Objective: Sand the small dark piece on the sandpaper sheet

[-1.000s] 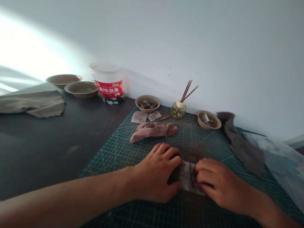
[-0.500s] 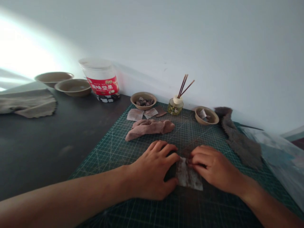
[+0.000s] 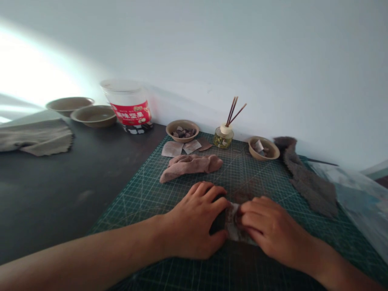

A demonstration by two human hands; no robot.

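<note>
Pressing sheet (image 3: 233, 232) on mat (image 3: 138, 202), left hand (image 3: 195, 226) spread, thumb and forefinger along sheet's left edge. Right hand (image 3: 268, 226) curled over sheet's right part; cannot tell whether it grips anything more. Beyond hands, crumpled cloth (image 3: 194, 166). Behind cloth, flat scraps (image 3: 172, 149), then bowl (image 3: 183, 140) of dark chunks (image 3: 183, 132). Diffuser (image 3: 223, 139) right of bowl, tub (image 3: 130, 111) farther left, near wall (image 3: 194, 60).

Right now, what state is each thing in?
Pale smudged sheet: on green gridded mat, partly hidden
Left hand: spread, at sheet edge
Right hand: curled over sheet, grip hidden
Pink cloth: crumpled
Round beige middle bowl: holding dark chunks
Right beige bowl: holding pieces
Two left beige bowls: upright
Three small sheets: flat
Clear plastic red-labelled tub: lidded, upright
Glass reed diffuser: upright, reeds inserted
Dark grey fuzzy cloth: rumpled
Left grey cloth: wrinkled
</note>
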